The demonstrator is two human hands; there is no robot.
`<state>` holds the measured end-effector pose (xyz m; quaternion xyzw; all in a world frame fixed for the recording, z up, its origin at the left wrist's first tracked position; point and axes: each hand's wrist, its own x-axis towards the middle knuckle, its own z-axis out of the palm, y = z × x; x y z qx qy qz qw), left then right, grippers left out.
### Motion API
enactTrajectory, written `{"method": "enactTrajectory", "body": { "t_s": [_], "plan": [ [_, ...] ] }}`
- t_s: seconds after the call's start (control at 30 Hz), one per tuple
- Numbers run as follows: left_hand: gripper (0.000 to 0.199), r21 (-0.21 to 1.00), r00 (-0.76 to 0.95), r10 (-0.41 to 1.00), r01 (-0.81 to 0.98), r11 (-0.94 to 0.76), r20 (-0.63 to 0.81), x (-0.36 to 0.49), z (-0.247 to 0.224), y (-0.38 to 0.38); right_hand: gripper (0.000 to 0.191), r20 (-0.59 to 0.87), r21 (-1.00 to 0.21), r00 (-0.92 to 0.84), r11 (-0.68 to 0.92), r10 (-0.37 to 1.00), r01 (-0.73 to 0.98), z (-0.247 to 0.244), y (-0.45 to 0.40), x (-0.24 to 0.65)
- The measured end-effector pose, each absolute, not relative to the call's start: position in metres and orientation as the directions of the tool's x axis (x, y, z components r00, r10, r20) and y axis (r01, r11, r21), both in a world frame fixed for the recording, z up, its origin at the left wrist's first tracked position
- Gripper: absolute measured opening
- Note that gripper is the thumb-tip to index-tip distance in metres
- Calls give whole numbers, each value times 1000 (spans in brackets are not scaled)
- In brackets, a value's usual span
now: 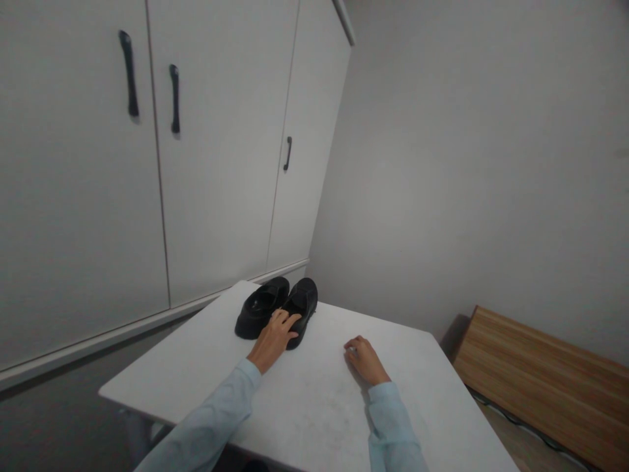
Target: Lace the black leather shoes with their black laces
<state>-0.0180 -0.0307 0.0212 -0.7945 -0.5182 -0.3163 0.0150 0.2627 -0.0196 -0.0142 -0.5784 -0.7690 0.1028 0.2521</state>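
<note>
Conceivably, pushing could slide one shoe (304,301) off the bench (309,406): left hand (274,337) spread against it, right hand (365,360) curled, contents unclear.

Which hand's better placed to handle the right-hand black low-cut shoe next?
Likely left: the left hand is at that black low-cut shoe, fingers over its rear half. The right hand is apart, over the white tabletop.

Both shoes (262,305) were black, the table (302,400) white with faint grey smudges, the sleeves (209,416) pale blue, the cupboard doors (226,164) at left off-white with black handles (175,98), the far wall (457,170) grey, and the board (540,380) at right brown with streaked grain.
</note>
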Motion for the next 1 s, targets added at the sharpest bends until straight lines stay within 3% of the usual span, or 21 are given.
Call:
{"method": "enactTrajectory", "body": {
  "t_s": [0.4,0.73,0.83,1.0],
  "plan": [
    [53,132,203,790,932,-336,578,-15,13,-23,25,226,-396,-210,287,951,872,-10,-22,261],
    [49,115,172,809,952,-283,562,-13,33,-24,21,278,-377,-245,340,929,861,-10,-19,255],
    [45,151,248,791,908,-391,560,3,50,-36,21,297,-382,-259,363,919,850,-7,-21,252],
    [27,300,589,707,645,-703,391,44,51,-60,17,288,-445,-322,424,902,789,1,-29,243]
  ]
}}
